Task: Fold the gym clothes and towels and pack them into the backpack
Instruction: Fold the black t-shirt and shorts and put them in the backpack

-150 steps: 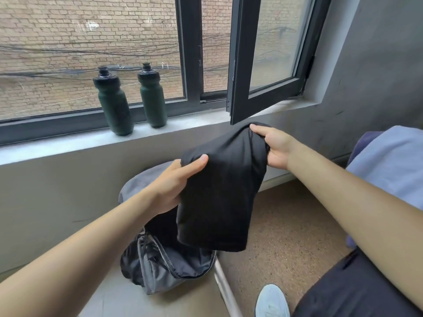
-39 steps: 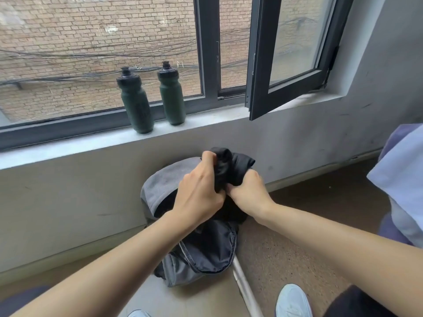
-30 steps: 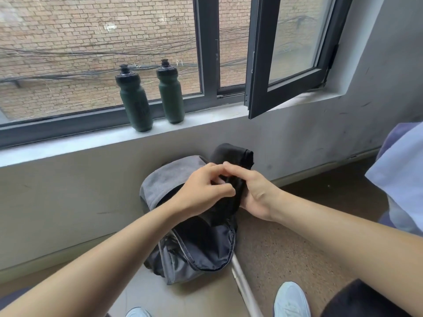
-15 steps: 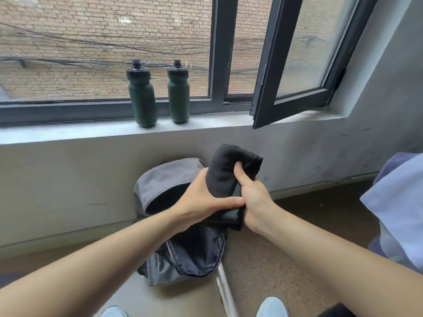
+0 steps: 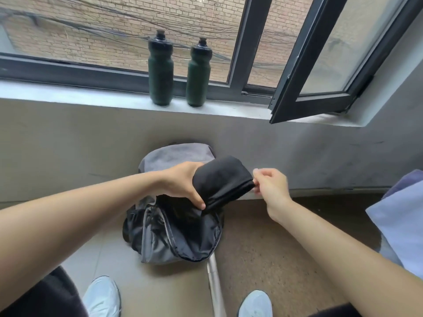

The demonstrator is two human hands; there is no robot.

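A black garment [image 5: 223,181], folded into a thick bundle, hangs in the air just above the open mouth of the grey and black backpack [image 5: 174,234] on the floor by the wall. My left hand [image 5: 183,181] grips the bundle's left end, thumb underneath. My right hand [image 5: 269,184] is at the bundle's right end, its fingers curled and pinching the edge of the cloth. The backpack's flap lies folded back against the wall and its dark inside shows.
Two dark green bottles [image 5: 160,69] [image 5: 198,73] stand on the windowsill [image 5: 91,97]. An open window sash [image 5: 320,72] juts into the room at right. Pale blue cloth [image 5: 402,220] lies at the right edge. A metal bar [image 5: 215,287] runs along the floor between my white shoes.
The garment went from hanging loose to a tight folded bundle. In the last half second my right hand slid from the bundle's middle to its right end, and the bundle now lies flatter above the backpack.
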